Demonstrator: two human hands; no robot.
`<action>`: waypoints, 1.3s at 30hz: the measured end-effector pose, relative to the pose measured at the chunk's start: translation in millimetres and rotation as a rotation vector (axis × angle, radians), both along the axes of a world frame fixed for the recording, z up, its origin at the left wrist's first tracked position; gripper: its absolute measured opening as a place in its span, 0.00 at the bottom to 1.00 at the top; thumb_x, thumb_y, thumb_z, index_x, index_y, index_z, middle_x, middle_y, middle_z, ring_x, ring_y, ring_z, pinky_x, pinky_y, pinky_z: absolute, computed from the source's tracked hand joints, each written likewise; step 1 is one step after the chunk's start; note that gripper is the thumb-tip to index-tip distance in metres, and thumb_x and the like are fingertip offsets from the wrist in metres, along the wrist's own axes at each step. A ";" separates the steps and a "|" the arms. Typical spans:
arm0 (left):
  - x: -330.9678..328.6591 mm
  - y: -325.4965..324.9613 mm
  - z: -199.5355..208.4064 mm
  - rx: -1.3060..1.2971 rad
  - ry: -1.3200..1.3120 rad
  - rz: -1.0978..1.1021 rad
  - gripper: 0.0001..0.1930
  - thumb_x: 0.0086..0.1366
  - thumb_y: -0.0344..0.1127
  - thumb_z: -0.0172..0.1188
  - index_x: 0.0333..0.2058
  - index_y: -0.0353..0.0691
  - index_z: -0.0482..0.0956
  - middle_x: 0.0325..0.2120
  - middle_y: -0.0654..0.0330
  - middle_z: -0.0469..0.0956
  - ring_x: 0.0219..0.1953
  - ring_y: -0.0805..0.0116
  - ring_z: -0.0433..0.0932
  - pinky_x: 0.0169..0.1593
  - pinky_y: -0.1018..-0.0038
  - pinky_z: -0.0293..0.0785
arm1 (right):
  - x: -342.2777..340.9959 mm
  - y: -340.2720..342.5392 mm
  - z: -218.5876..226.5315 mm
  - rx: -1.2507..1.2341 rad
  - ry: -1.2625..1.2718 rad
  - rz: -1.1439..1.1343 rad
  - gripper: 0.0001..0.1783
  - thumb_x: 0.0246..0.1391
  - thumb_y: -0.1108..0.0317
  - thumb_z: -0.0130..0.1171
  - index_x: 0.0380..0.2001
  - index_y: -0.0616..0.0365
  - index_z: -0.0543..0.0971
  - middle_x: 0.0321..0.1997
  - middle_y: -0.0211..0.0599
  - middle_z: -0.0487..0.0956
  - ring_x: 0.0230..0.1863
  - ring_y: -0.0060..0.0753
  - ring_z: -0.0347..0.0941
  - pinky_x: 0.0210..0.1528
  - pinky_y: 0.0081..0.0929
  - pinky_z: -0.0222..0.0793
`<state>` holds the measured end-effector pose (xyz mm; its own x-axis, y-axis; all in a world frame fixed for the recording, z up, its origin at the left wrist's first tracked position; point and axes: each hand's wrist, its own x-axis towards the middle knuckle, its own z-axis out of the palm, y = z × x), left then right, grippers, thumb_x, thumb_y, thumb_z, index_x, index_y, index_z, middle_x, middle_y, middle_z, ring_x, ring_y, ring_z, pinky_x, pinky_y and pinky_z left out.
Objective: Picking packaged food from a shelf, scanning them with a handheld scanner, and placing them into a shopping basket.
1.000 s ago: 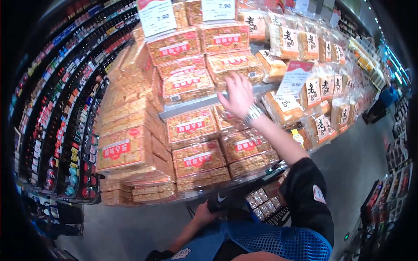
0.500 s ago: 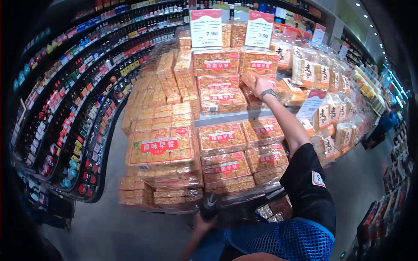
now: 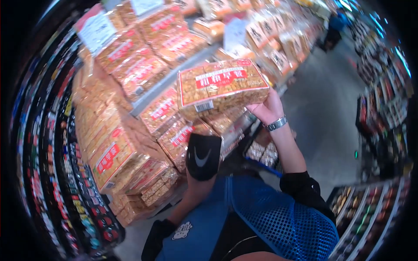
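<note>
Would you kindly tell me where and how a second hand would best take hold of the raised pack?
I'd probably grip the pack by its left end, coming from the left, thumb on top and fingers beneath. It is a broad, flat block, and the right hand holds its right end, leaving the left end looking free.

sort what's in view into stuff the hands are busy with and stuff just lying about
In use:
- right hand, holding a red-labelled, plastic-wrapped snack package
- left hand, mostly hidden by a black item

Lying about:
- stacked snack packages
- wrapped bread packs
- price cards
</note>
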<state>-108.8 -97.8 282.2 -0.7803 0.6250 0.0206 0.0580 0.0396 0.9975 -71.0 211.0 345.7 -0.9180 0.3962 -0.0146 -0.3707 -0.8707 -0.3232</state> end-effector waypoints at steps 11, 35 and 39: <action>2.3 56.7 -0.5 -0.365 -0.306 -0.359 0.16 0.61 0.27 0.67 0.47 0.32 0.79 0.41 0.60 0.82 0.45 0.75 0.79 0.51 0.76 0.73 | 237.7 88.8 -95.5 0.248 -0.558 -0.952 0.26 0.70 0.50 0.45 0.60 0.56 0.71 0.61 0.41 0.75 0.60 0.39 0.72 0.62 0.43 0.67; 33.3 154.8 -153.1 -1.054 -0.351 -0.068 0.13 0.59 0.32 0.69 0.39 0.30 0.80 0.30 0.61 0.81 0.35 0.75 0.78 0.44 0.76 0.73 | 316.7 278.8 -602.9 1.224 -1.494 0.435 0.19 0.60 0.67 0.51 0.55 0.56 0.75 0.46 0.46 0.81 0.49 0.46 0.77 0.53 0.41 0.74; 40.0 179.7 -155.4 -1.209 -0.484 -0.139 0.18 0.59 0.33 0.69 0.45 0.30 0.78 0.33 0.60 0.82 0.35 0.76 0.78 0.44 0.76 0.73 | 325.1 217.3 -595.0 1.388 -1.857 -0.147 0.24 0.56 0.68 0.57 0.57 0.57 0.70 0.53 0.57 0.73 0.52 0.63 0.71 0.56 0.47 0.71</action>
<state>-68.8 81.9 126.8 -0.4780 0.1264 -0.8692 -0.2181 0.9415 0.2568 254.1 428.3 -249.3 -0.2148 0.9411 -0.2611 0.8997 0.0866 -0.4279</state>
